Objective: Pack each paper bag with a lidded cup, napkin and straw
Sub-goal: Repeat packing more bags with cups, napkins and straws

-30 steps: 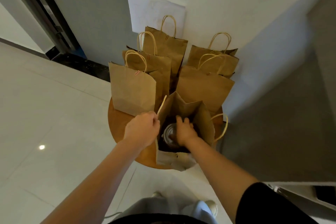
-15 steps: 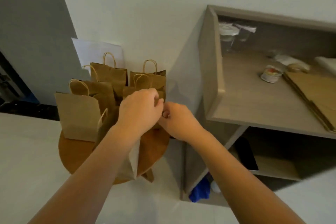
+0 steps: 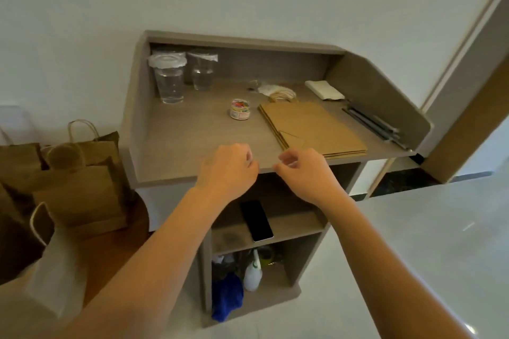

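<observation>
Two clear lidded cups (image 3: 168,77) stand at the back left of the grey counter (image 3: 192,146). A stack of flat paper bags (image 3: 311,129) lies at the middle right, with white napkins (image 3: 324,89) behind it and dark straws (image 3: 374,124) along the right wall. Several upright paper bags (image 3: 80,190) stand on a round wooden table at the left. My left hand (image 3: 228,170) and my right hand (image 3: 303,173) hover side by side over the counter's front edge, fingers loosely curled, holding nothing.
A small tub of coloured clips (image 3: 240,109) sits mid-counter. Raised walls close the counter's back and sides. Below, a phone (image 3: 256,220) lies on a shelf, with a spray bottle (image 3: 252,275) and a blue cloth (image 3: 227,297) lower down.
My view swung right from the bags on the round table to the counter. Both hands left the open bag's top and now hang empty above the counter edge.
</observation>
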A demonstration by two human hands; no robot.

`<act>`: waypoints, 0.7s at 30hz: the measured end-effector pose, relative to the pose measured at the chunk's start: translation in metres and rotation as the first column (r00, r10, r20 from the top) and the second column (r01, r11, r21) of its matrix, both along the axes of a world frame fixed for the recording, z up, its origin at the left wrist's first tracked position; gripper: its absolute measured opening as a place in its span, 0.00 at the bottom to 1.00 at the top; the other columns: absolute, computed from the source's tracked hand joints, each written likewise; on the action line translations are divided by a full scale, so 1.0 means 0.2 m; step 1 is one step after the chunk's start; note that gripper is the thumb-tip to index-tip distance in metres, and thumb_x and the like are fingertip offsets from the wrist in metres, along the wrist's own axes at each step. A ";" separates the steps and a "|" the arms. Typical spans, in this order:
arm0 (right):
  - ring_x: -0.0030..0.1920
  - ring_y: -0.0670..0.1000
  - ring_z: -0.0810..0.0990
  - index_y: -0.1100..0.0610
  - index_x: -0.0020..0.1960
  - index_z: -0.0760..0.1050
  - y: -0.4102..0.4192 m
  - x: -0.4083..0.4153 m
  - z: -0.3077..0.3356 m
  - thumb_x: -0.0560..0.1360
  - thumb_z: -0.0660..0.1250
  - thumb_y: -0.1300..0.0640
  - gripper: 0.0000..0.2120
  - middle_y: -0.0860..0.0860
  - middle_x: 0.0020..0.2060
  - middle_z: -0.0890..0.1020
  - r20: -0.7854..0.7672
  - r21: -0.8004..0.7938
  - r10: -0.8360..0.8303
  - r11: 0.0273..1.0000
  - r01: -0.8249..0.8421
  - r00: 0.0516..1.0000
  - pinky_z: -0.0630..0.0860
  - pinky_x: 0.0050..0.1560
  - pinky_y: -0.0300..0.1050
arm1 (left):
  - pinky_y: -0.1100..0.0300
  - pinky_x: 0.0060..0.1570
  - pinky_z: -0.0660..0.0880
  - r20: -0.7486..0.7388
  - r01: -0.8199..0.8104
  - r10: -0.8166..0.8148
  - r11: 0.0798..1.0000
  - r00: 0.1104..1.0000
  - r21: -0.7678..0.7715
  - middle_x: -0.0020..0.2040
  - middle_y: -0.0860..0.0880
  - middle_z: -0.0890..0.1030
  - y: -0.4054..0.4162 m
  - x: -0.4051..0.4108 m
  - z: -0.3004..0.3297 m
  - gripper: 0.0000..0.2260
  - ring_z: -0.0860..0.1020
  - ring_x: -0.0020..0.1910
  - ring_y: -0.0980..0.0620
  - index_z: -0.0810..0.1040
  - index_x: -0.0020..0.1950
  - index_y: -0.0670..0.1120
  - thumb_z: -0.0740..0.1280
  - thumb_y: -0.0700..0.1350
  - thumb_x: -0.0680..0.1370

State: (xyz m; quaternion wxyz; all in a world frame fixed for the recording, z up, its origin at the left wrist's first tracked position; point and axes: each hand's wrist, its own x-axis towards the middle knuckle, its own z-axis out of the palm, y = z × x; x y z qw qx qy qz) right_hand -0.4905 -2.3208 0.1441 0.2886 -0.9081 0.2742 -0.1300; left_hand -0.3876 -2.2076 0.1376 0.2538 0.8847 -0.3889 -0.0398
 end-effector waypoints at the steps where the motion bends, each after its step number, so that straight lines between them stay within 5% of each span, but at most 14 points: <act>1: 0.56 0.47 0.76 0.55 0.65 0.72 -0.07 -0.02 0.01 0.77 0.64 0.51 0.17 0.50 0.57 0.78 0.020 0.014 -0.017 1.000 0.017 1.000 0.72 0.53 0.39 | 0.55 0.44 0.76 -0.023 0.019 -0.019 1.000 1.000 -0.009 0.45 0.51 0.78 -0.08 -0.01 0.01 0.05 0.77 0.43 0.52 0.75 0.49 0.50 0.61 0.49 0.79; 8: 0.45 0.41 0.76 0.53 0.58 0.75 -0.57 0.01 0.01 0.77 0.64 0.51 0.11 0.44 0.46 0.77 0.091 0.010 -0.134 0.991 0.133 0.987 0.68 0.37 0.31 | 0.56 0.47 0.75 0.011 0.141 -0.141 0.986 0.990 -0.093 0.45 0.50 0.78 -0.69 0.10 0.07 0.06 0.76 0.45 0.52 0.76 0.49 0.49 0.62 0.49 0.79; 14: 0.45 0.44 0.76 0.54 0.56 0.77 -1.01 0.24 0.12 0.77 0.63 0.52 0.10 0.47 0.46 0.79 0.114 -0.026 -0.202 0.978 0.206 0.973 0.70 0.42 0.34 | 0.64 0.32 0.63 0.092 0.195 -0.186 0.977 0.978 -0.091 0.44 0.52 0.77 -1.19 0.31 0.17 0.06 0.73 0.42 0.55 0.75 0.48 0.50 0.61 0.50 0.79; 21: 0.39 0.43 0.76 0.56 0.49 0.78 -1.46 0.50 0.08 0.78 0.62 0.54 0.07 0.48 0.39 0.79 0.175 0.018 -0.295 0.955 0.296 0.939 0.70 0.39 0.34 | 0.60 0.43 0.73 0.078 0.231 -0.227 0.971 0.971 -0.059 0.46 0.50 0.79 -1.62 0.53 0.14 0.05 0.76 0.45 0.53 0.77 0.51 0.49 0.62 0.47 0.79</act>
